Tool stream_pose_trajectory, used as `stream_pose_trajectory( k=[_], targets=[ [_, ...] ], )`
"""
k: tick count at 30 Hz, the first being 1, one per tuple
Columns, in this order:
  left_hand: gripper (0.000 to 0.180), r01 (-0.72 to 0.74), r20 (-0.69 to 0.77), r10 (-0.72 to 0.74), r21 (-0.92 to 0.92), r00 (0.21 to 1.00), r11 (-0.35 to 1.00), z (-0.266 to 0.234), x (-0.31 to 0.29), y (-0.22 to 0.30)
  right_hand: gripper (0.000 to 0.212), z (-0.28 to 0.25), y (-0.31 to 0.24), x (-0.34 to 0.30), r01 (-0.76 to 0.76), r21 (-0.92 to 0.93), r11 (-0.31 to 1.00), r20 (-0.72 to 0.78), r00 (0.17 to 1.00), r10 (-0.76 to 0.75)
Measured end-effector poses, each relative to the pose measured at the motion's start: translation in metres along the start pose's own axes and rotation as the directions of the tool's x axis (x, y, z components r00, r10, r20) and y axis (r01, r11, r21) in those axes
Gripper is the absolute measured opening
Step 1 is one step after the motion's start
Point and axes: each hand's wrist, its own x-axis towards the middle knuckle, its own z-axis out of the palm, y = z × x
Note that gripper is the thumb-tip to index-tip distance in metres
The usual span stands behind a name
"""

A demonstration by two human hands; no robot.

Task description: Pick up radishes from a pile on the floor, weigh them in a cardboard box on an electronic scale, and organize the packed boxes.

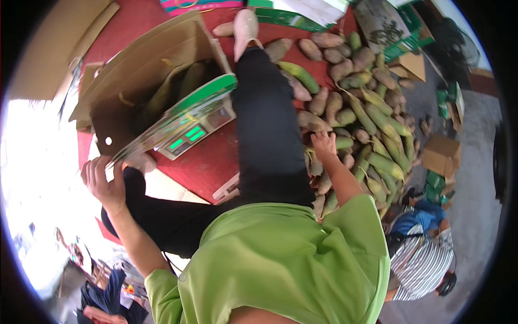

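My left hand [105,183] has its fingers curled over the near corner of an open cardboard box [143,51]. A few long green radishes [162,100] lie inside the box, partly in shadow. The box rests at a digital scale [186,139] with lit green displays. On the right my right hand [324,143] reaches down onto a pile of root vegetables, fingers apart against a green radish [343,142]. Just beyond the fingertips lies a brownish-pink root [314,122]. Whether the fingers have a hold on anything is not visible.
Green radishes [380,162] and brownish roots spread over the red floor covering [208,162]. My outstretched leg [267,119] lies between box and pile. Cartons [442,155] and a fan [464,48] stand at the right. Another person in stripes [423,264] is at the lower right.
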Motion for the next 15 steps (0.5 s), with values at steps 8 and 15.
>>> stream_pose_trajectory(
  k=[8, 15],
  targets=[
    [0.032, 0.045, -0.031, -0.044, 0.033, 0.999, 0.998, -0.004, 0.003, 0.007, 0.033, 0.012, -0.016, 0.02, 0.126, -0.228, 0.966, 0.334, 0.942, -0.044],
    [0.034, 0.057, -0.047, -0.056, 0.023, 0.997, 0.998, -0.007, 0.004, 0.005, 0.031, 0.009, 0.009, 0.016, -0.001, -0.142, 0.99, 0.163, 0.986, 0.024]
  ],
)
